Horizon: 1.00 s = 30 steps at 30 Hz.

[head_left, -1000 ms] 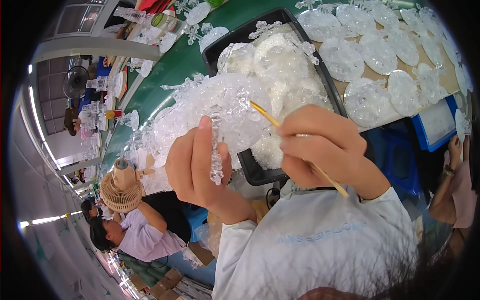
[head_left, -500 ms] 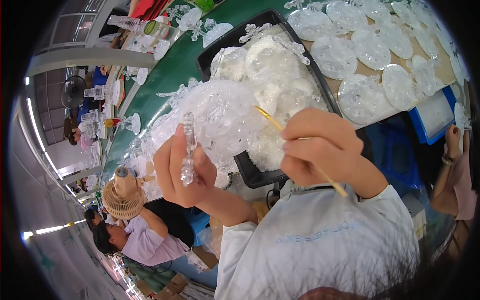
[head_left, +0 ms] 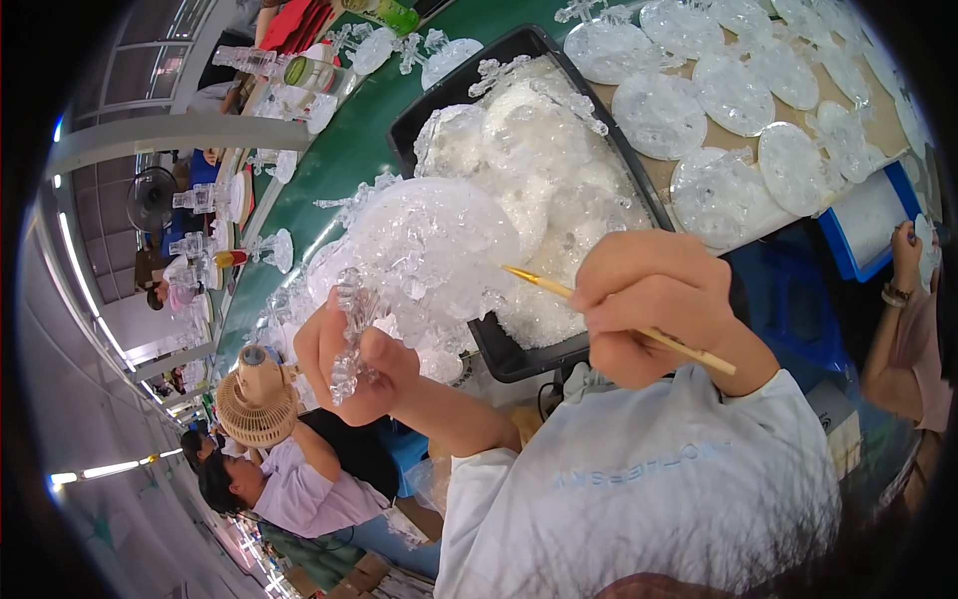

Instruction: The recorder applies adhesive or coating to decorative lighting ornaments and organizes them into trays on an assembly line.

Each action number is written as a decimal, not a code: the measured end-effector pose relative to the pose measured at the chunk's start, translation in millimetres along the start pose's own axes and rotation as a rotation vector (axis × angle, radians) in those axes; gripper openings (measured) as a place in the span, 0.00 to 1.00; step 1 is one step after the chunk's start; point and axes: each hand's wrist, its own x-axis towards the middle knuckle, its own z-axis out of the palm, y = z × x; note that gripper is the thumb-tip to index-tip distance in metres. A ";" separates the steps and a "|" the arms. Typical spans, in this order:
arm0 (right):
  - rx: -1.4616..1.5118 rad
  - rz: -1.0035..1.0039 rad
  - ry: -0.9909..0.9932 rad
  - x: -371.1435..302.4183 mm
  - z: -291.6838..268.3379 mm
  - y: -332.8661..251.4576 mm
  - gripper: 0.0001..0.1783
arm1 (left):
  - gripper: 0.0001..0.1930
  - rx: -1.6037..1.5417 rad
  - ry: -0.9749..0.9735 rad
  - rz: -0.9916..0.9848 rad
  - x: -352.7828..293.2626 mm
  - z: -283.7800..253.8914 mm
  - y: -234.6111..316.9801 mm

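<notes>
Between the thumb and fingers of my left hand [head_left: 384, 374] is a clear knobbed plastic ornament [head_left: 347, 349], held upright. Just beyond it a round disc [head_left: 439, 225] with a white glittery surface tilts over the near-left edge of a black tray; I cannot tell whether the two are joined. My right hand [head_left: 654, 299] grips a thin paintbrush [head_left: 547, 284] with a pale wooden handle like a pencil. The brush tip points left, close to the disc's right edge. White sparkling granules [head_left: 539, 314] and more glittery pieces fill the black tray [head_left: 639, 165].
Several glittery discs with clear ornaments [head_left: 733, 95] lie on a brown board at the far right. A blue-rimmed tray [head_left: 863, 225] is beside a co-worker's arm [head_left: 893, 349]. A beige fan [head_left: 256, 399] stands at the left, near another person [head_left: 309, 479]. The table [head_left: 349, 130] is green.
My left hand has shifted slightly left and down, and the clear ornament has turned in its fingers. My right hand has moved a little right and down with the paintbrush.
</notes>
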 end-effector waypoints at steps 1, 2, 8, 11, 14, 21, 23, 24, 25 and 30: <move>0.002 -0.028 0.060 0.4 1.5 1.2 0.15 | 0.21 0.003 -0.007 -0.025 -0.7 -0.5 0.7; 0.004 -0.056 0.120 0.4 2.3 2.2 0.14 | 0.21 0.004 -0.008 -0.023 -0.3 1.5 0.0; -0.040 -0.069 0.133 1.4 2.9 6.2 0.12 | 0.22 0.019 -0.036 0.047 3.8 5.1 -1.4; 0.017 -0.038 0.049 -3.2 -0.8 9.1 0.13 | 0.22 0.022 -0.030 0.039 4.0 5.1 -2.3; 0.004 -0.051 0.099 0.2 3.4 8.3 0.13 | 0.22 0.022 -0.057 0.057 4.3 3.5 -1.2; -0.036 -0.100 0.094 -3.0 5.3 10.0 0.14 | 0.21 0.034 -0.041 0.014 4.2 4.6 2.4; -0.014 -0.107 0.103 -4.5 5.1 9.1 0.15 | 0.20 0.023 -0.041 -0.030 2.5 3.3 3.2; -0.011 -0.108 0.102 -3.7 6.3 9.6 0.15 | 0.20 0.025 -0.030 -0.023 2.5 3.9 2.5; -0.043 -0.112 0.087 -2.2 7.4 10.3 0.15 | 0.20 0.026 -0.019 -0.016 2.8 4.2 2.2; 0.016 -0.121 0.127 -2.1 11.4 7.4 0.15 | 0.20 0.031 -0.031 0.019 3.0 -2.2 3.2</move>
